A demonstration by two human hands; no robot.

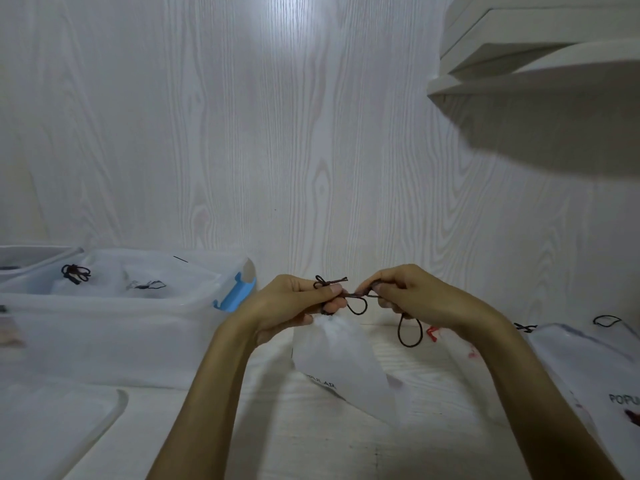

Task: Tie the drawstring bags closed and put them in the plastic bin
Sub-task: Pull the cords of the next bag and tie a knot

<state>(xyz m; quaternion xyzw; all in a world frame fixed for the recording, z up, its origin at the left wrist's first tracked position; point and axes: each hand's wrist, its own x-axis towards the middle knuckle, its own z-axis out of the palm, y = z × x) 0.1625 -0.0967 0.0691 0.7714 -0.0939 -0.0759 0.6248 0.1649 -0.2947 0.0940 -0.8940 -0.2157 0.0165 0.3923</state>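
A white drawstring bag hangs in mid-air at the centre, its neck gathered under my hands. Its dark cord runs between both hands, with one loop dangling below my right hand. My left hand pinches the cord near the bag's neck. My right hand pinches the other end of the cord. The clear plastic bin with a blue latch stands at the left. Inside it lie two tied white bags with dark bows.
More white drawstring bags lie on the table at the right, one with a red cord. A clear lid lies at the front left. White shelves jut out at the upper right. A wood-grain wall rises behind.
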